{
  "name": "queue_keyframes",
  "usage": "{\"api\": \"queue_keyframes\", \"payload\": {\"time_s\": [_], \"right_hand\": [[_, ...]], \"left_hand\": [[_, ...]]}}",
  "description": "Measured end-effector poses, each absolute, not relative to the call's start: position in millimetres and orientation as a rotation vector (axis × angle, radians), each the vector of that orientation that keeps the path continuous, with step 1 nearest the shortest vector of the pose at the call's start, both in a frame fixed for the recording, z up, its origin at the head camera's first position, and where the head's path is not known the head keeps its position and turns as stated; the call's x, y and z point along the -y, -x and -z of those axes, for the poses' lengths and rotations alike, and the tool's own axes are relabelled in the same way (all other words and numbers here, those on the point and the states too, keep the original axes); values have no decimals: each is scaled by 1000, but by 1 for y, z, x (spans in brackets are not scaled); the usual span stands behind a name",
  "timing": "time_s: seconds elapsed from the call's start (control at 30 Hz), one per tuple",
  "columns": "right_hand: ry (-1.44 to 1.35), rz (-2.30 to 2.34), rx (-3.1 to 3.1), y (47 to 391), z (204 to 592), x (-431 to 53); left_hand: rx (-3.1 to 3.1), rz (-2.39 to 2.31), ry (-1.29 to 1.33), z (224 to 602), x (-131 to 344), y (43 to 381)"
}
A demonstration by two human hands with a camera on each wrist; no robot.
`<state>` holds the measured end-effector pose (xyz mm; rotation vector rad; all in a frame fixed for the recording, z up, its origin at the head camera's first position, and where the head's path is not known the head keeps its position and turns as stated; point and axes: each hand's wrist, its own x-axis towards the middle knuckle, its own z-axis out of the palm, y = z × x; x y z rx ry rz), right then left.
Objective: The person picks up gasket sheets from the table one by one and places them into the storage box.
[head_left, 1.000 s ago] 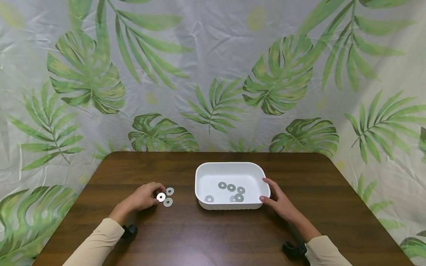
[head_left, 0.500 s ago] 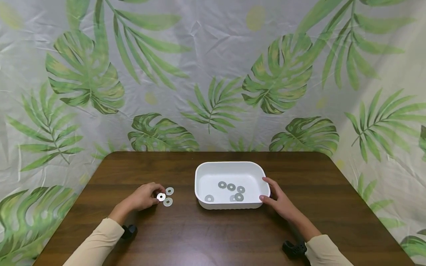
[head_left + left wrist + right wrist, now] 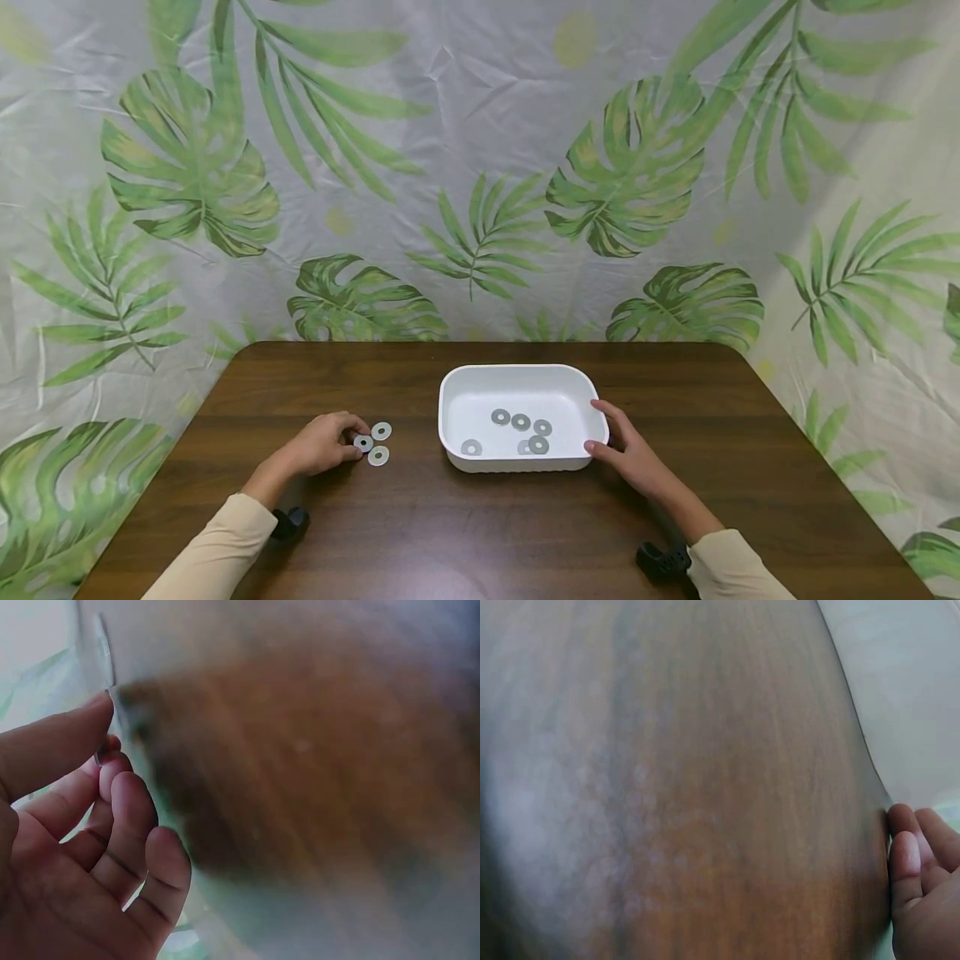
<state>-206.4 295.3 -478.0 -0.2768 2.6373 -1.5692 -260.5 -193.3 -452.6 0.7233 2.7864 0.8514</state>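
Note:
In the head view my left hand pinches a flat metal washer by its near edge, low at the table. Two more washers lie right beside it, an upper one and a lower one. The left wrist view has the thumb pressed toward the fingertips, a thin washer edge between them. My right hand holds the right end of a white plastic bin, thumb and fingertips at its rim. Several washers lie spread over the bin's floor.
Everything stands on a dark wooden table. Behind it hangs a leaf-printed cloth. A black wrist strap sits on the left wrist and another black band on the right.
The washer in my left hand has tipped slightly and lost its bright shine, now looking grey. Both hands and the bin keep their places.

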Motion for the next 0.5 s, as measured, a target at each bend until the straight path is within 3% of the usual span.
{"api": "queue_keyframes", "payload": {"time_s": [0.23,0.5], "right_hand": [[246,1573,-2627,207,477,-295],[282,1610,-2622,206,477,-296]], "left_hand": [[-2768,-1030,-685,432,193,265],[-2807,-1082,-835,391,170,267]]}}
